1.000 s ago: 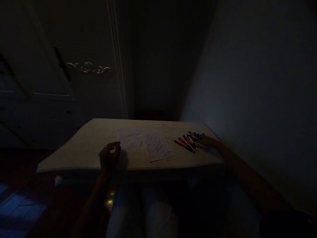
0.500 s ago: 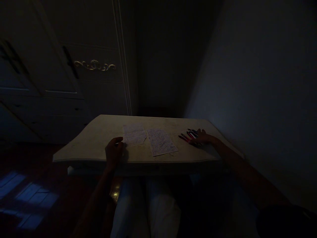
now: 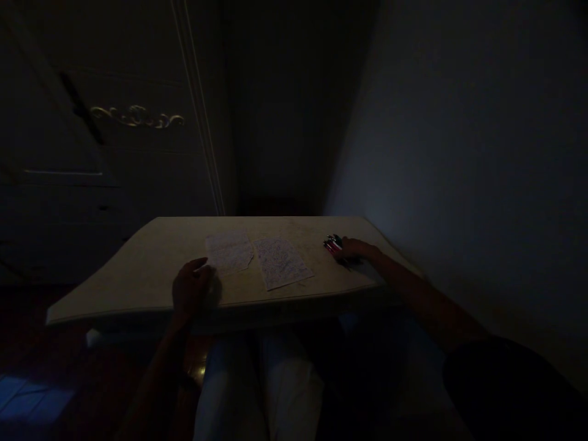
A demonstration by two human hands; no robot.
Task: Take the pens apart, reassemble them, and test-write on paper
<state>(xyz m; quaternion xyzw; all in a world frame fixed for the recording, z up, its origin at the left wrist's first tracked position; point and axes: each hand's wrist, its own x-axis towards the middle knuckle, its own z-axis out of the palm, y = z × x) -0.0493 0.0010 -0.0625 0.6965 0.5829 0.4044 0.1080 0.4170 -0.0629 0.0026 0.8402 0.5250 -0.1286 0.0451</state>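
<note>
On the right part of the table, my right hand is closed around a bunch of pens. Their ends, some red and some dark or shiny, stick out to the left of the fingers. My left hand rests at the front left of the table, thumb and forefinger apart, with nothing seen in it. Just beyond its fingertips lies a sheet of paper covered in marks. A second, densely marked sheet lies to the right of the first, slightly turned. Dim light hides finer detail.
The pale table has its front edge close to my legs. A wall rises along the right side. A cabinet with gold ornament stands behind on the left. Light patches fall on the dark floor.
The pens, fanned out before, are now bunched together in my right hand. My left hand stays beside the paper. The whole view has turned slightly to the right.
</note>
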